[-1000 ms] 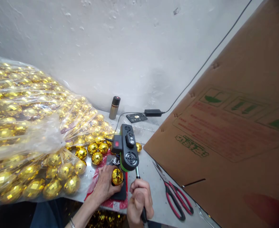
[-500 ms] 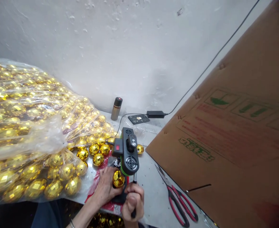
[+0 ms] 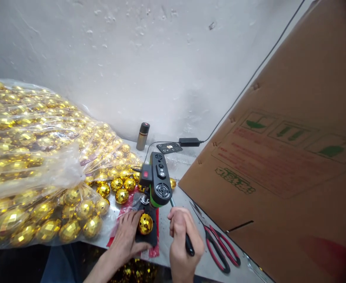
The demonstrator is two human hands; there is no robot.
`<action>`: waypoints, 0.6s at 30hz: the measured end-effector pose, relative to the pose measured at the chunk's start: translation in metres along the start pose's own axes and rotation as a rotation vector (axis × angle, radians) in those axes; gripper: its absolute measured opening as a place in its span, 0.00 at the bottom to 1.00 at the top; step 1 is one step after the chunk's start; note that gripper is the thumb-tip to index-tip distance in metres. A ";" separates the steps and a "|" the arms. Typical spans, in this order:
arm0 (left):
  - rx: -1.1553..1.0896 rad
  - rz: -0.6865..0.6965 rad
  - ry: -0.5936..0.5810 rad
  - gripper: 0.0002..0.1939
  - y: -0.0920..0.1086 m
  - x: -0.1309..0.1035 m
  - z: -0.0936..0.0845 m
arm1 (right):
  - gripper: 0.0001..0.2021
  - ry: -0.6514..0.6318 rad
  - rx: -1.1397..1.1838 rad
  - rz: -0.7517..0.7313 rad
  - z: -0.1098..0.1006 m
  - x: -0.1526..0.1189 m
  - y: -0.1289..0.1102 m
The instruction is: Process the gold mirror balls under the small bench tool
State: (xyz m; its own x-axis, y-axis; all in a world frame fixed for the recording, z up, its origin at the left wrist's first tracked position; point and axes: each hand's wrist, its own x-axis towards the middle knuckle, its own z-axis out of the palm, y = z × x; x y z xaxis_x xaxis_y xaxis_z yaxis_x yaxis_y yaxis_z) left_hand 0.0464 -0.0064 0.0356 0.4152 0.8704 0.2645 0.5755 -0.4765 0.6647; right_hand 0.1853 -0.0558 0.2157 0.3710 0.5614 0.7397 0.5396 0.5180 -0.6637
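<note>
A gold faceted ball (image 3: 145, 224) sits on the black base of a small machine (image 3: 160, 179), just in front of the machine's head. My left hand (image 3: 127, 236) lies beside the ball, its fingers apart and reaching along the ball's left side. My right hand (image 3: 184, 239) is closed around a black-handled lever (image 3: 190, 245), whose metal rod runs up to the machine's right side. Under the base lies a red plastic sheet (image 3: 154, 251).
A large clear bag (image 3: 69, 173) of gold balls fills the left, with several loose balls (image 3: 122, 196) beside it. Behind stand a bottle (image 3: 142, 136), a phone (image 3: 169, 147) and a black adapter (image 3: 189, 142). Red-handled scissors (image 3: 217, 243) lie before a cardboard box (image 3: 267, 169).
My right hand has moved right and away from the ball with the lever. My left fingers have loosened from the ball, leaving it on the base. The view has shifted slightly.
</note>
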 end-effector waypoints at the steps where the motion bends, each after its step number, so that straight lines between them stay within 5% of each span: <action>1: 0.023 0.020 0.026 0.49 -0.005 -0.006 -0.002 | 0.14 -0.001 -0.001 -0.011 0.001 -0.003 0.002; 4: 0.098 -0.025 0.173 0.41 -0.017 -0.005 -0.019 | 0.15 0.011 -0.009 -0.041 0.004 -0.016 0.009; 7: 0.214 -0.198 0.318 0.27 -0.020 0.025 -0.045 | 0.15 0.024 -0.019 -0.031 0.006 -0.024 0.013; 13: 0.476 -0.375 0.004 0.27 -0.005 0.073 -0.066 | 0.16 0.009 -0.015 -0.052 0.005 -0.023 0.014; 18: 0.198 -0.341 0.039 0.28 -0.007 0.063 -0.066 | 0.15 -0.004 -0.030 -0.071 0.002 -0.022 0.014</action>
State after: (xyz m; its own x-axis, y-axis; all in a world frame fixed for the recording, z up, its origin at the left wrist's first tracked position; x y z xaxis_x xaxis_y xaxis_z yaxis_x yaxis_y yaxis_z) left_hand 0.0221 0.0598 0.0931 0.1516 0.9851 0.0809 0.8019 -0.1705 0.5726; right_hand 0.1831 -0.0590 0.1901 0.3277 0.5264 0.7846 0.5869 0.5374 -0.6056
